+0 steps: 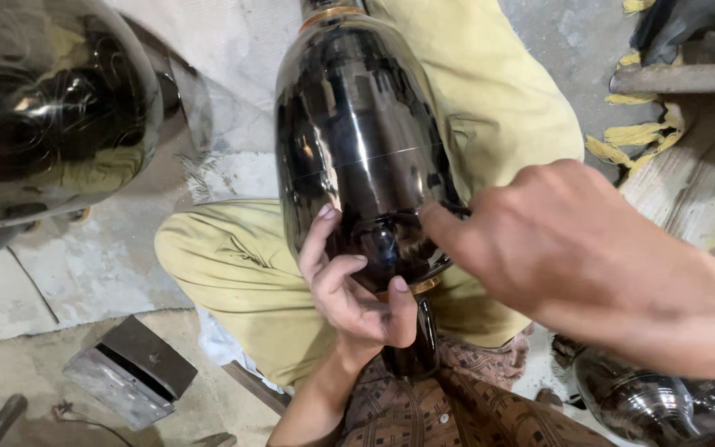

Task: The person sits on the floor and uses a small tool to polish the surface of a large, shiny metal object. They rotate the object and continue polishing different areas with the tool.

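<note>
A shiny dark metal vase (356,132) lies across my lap on my yellow-green trousers (233,265), its narrow neck pointing toward me. My left hand (353,285) is wrapped around the vase's neck and lower shoulder, with the thumb on a brass-coloured band. My right hand (556,240) comes in from the right, its fingers pinched against the vase's shoulder near a thin engraved line. Whether the right hand holds a small tool is hidden.
Another polished metal vessel (51,116) stands at the upper left. A third shiny vessel (664,406) lies at the lower right. A grey metal block (130,372) rests on the concrete floor at the lower left. A metal bar (680,79) and yellow rags (635,136) are at the upper right.
</note>
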